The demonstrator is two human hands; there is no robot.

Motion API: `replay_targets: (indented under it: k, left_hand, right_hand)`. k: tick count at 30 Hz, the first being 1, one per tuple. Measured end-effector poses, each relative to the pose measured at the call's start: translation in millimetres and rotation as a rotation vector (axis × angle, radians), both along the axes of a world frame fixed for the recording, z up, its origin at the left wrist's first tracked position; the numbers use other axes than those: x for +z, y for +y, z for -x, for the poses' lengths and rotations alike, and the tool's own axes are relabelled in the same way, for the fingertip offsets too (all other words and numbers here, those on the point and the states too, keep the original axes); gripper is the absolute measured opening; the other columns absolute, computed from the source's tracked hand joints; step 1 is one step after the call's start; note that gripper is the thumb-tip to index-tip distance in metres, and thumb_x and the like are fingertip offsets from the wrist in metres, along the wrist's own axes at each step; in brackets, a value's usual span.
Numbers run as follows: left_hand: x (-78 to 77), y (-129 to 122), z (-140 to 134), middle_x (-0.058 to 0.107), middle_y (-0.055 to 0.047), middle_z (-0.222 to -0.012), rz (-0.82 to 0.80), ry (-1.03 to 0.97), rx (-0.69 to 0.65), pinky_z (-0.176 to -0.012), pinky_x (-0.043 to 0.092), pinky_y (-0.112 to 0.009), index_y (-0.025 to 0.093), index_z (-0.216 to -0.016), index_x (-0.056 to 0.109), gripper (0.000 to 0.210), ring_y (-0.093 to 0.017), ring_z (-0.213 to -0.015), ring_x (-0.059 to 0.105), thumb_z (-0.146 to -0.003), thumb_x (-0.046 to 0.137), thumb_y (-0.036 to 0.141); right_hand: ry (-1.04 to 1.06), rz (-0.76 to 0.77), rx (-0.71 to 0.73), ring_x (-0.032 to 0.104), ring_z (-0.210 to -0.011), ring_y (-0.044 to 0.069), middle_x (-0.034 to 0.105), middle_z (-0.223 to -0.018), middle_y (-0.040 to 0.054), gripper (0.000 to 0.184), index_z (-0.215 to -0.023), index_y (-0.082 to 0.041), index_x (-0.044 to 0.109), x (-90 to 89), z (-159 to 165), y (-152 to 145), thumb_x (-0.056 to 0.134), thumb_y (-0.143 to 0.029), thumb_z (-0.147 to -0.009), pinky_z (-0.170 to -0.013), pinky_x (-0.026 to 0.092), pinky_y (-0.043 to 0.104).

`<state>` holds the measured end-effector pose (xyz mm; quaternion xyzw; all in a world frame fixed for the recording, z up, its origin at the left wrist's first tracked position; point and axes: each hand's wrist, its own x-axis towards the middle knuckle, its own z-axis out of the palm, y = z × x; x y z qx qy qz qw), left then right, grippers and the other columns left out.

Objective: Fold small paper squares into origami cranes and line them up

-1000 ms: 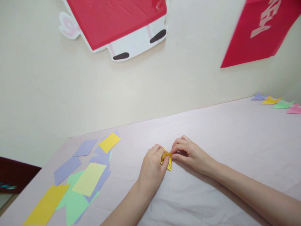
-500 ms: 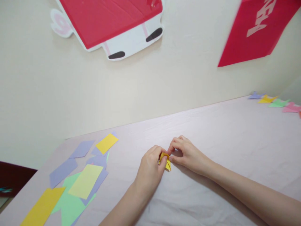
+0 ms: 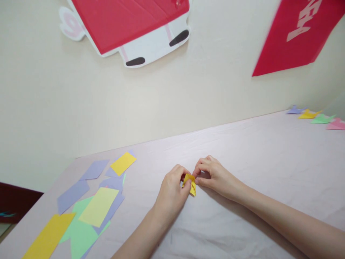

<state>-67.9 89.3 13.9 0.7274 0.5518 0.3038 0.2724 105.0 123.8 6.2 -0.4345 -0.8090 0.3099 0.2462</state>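
Observation:
Between my two hands is a small piece of folded yellow paper point(image 3: 193, 187), just above or on the pale cloth-covered table. My left hand point(image 3: 174, 185) grips it from the left, thumb in front and fingers curled behind. From the right, my right hand point(image 3: 211, 174) pinches its edge with thumb and index finger. The fingers partly hide the folds, and a pointed flap hangs below the left thumb.
Loose sheets of purple, green and yellow paper point(image 3: 98, 207) overlap on the table's left side. Folded paper figures point(image 3: 308, 114) in several colours line the far right by the wall. Red decorations point(image 3: 134, 25) hang on the wall.
The view has shifted very slightly. A little more of the yellow paper's upper part shows between the hands; both hands keep nearly the same place and grip.

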Motion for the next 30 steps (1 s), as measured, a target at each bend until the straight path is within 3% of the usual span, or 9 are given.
replay_targets:
  k: [8,15,30]
  left_hand:
    - [-1.6,1,1,0.063,-0.001,-0.077,-0.01,-0.074,0.02,-0.065,0.041,-0.025,0.02,-0.076,0.063,0.015,-0.014,-0.07,0.056,-0.085,0.052,0.016]
    - [-1.7,0,5,0.065,-0.003,-0.083,-0.003,-0.159,-0.022,-0.071,0.045,-0.027,0.02,-0.082,0.066,0.024,-0.017,-0.078,0.061,-0.093,0.044,0.022]
    - [-2.1,3,8,0.064,-0.002,-0.084,0.043,-0.148,-0.012,-0.071,0.043,-0.026,0.019,-0.085,0.06,0.018,-0.016,-0.077,0.059,-0.093,0.045,0.023]
  right_hand:
    - [-0.095,-0.01,-0.085,0.05,-0.082,0.021,0.061,-0.075,0.0018,0.009,-0.069,-0.02,0.066,2.5,12,4,0.069,-0.012,-0.07,-0.076,0.035,0.034]
    - [-0.115,-0.04,-0.081,0.049,-0.081,0.021,0.06,-0.073,0.0018,0.008,-0.068,-0.021,0.066,1.5,15,7,0.073,-0.019,-0.072,-0.074,0.033,0.034]
    - [-0.112,-0.004,-0.072,0.049,-0.084,0.02,0.059,-0.074,0.0009,0.009,-0.071,-0.02,0.068,4.6,14,7,0.075,-0.023,-0.076,-0.078,0.032,0.033]
